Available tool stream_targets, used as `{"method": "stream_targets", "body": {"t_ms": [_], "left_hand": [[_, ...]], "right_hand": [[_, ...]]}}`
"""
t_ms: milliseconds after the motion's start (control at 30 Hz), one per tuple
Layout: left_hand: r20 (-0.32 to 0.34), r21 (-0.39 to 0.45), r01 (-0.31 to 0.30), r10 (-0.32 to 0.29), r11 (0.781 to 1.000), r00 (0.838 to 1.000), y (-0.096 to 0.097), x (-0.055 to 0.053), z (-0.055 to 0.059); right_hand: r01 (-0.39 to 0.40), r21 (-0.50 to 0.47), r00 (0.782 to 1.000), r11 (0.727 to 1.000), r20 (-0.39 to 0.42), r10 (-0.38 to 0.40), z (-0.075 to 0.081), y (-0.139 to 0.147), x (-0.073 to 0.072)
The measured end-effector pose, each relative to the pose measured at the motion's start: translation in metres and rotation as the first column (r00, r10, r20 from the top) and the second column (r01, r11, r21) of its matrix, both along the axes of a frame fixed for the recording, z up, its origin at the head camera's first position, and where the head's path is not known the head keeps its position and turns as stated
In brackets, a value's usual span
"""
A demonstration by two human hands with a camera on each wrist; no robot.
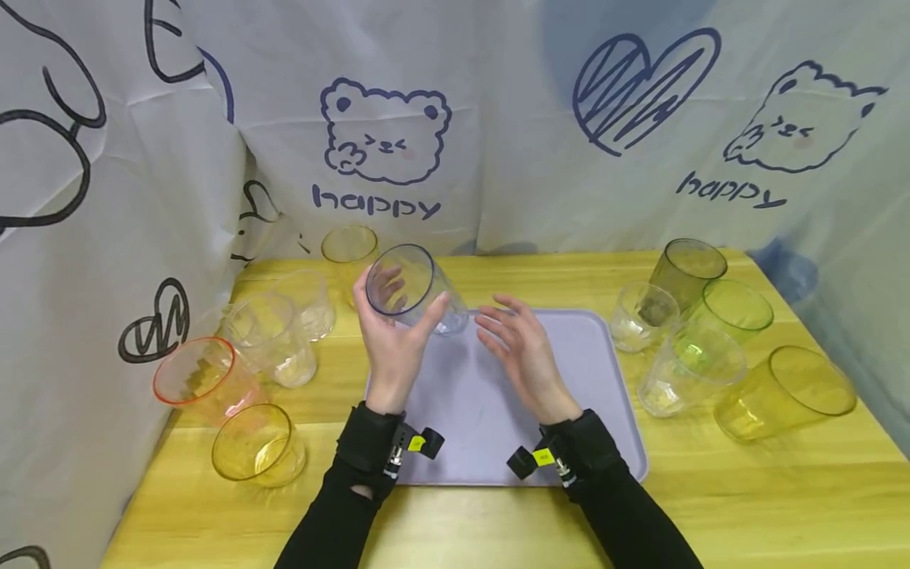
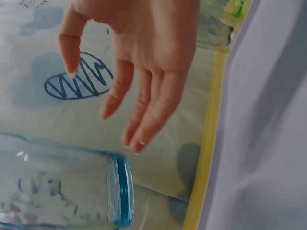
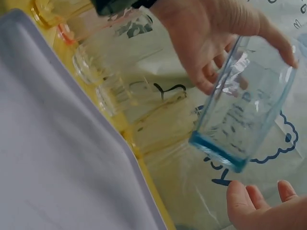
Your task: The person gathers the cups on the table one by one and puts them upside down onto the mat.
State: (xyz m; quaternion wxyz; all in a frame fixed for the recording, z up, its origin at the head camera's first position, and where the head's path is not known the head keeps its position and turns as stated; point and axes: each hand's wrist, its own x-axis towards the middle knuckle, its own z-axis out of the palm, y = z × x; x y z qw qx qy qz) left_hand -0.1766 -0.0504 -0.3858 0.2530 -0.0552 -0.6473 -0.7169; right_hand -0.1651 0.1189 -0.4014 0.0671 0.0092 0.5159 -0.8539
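Note:
A clear blue-tinted drinking glass (image 1: 415, 288) is held tilted above the far left part of a pale purple tray (image 1: 483, 427). My left hand (image 1: 394, 340) grips it near the rim, thumb on one side and fingers round the other. In the right wrist view the glass (image 3: 244, 103) shows its thick blue base pointing down toward my right hand (image 3: 268, 208). Fingers loosely bent, my right hand (image 1: 522, 356) hovers over the tray, apart from the glass base and holding nothing. The left wrist view shows that right hand (image 2: 153, 72) beyond the glass base (image 2: 122, 191).
At left stand a red-rimmed glass (image 1: 206, 383), an amber glass (image 1: 259, 446), clear glasses (image 1: 273, 340) and a yellow glass (image 1: 348, 253) behind. At right are a dark grey glass (image 1: 686, 273), a green glass (image 1: 735, 312), a yellow glass (image 1: 782, 395) and clear ones (image 1: 690, 371). A cloth (image 1: 512, 158) hangs behind.

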Motion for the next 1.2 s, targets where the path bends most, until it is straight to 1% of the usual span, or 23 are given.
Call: {"method": "stream_targets", "body": {"t_ms": [67,167,233,300,400,533,633,800,900,933,1067,1200], "left_hand": [[-0.022,0.018,0.053,-0.053,0.998,0.998,-0.001,0.003,0.001],[-0.047,0.038,0.118,-0.116,0.992,0.992,-0.002,0.007,0.003],[-0.059,0.052,0.158,-0.155,0.986,0.986,-0.003,0.009,0.003],[-0.072,0.074,0.197,-0.192,0.978,0.979,-0.004,0.008,0.003],[-0.086,0.119,0.264,-0.255,0.957,0.963,-0.004,0.007,0.004],[-0.075,0.169,0.333,-0.325,0.928,0.943,-0.004,0.009,0.003],[-0.064,0.181,0.364,-0.359,0.913,0.931,-0.001,0.011,0.001],[-0.092,0.187,0.422,-0.412,0.887,0.907,0.003,0.012,-0.001],[-0.115,0.188,0.455,-0.441,0.87,0.89,0.004,0.012,-0.002],[-0.118,0.181,0.462,-0.448,0.868,0.886,0.004,0.012,-0.002],[-0.135,0.141,0.48,-0.464,0.866,0.876,0.005,0.011,-0.003],[-0.137,0.077,0.473,-0.461,0.878,0.877,0.005,0.009,-0.004]], "right_hand": [[0.004,0.016,1.0,1.0,-0.005,-0.004,0.0,0.0,0.0],[0.001,0.038,1.0,0.999,-0.003,-0.001,0.0,0.001,-0.001],[-0.007,0.028,1.0,1.0,0.006,0.007,-0.001,0.001,-0.002],[-0.021,0.001,1.0,1.0,0.016,0.021,-0.001,0.001,-0.003],[-0.033,-0.064,0.999,0.997,0.04,0.036,-0.001,0.0,-0.005],[-0.059,-0.14,0.995,0.988,0.072,0.07,-0.002,-0.001,-0.005],[-0.103,-0.19,0.99,0.976,0.079,0.12,-0.003,0.0,-0.004],[-0.173,-0.299,0.975,0.938,0.085,0.207,-0.005,0.001,-0.004],[-0.201,-0.373,0.961,0.906,0.106,0.256,-0.006,0.004,-0.003],[-0.205,-0.39,0.957,0.897,0.114,0.268,-0.007,0.005,-0.002],[-0.221,-0.463,0.94,0.859,0.135,0.314,-0.006,0.006,0.0],[-0.237,-0.544,0.927,0.805,0.121,0.355,-0.002,0.006,0.0]]}}
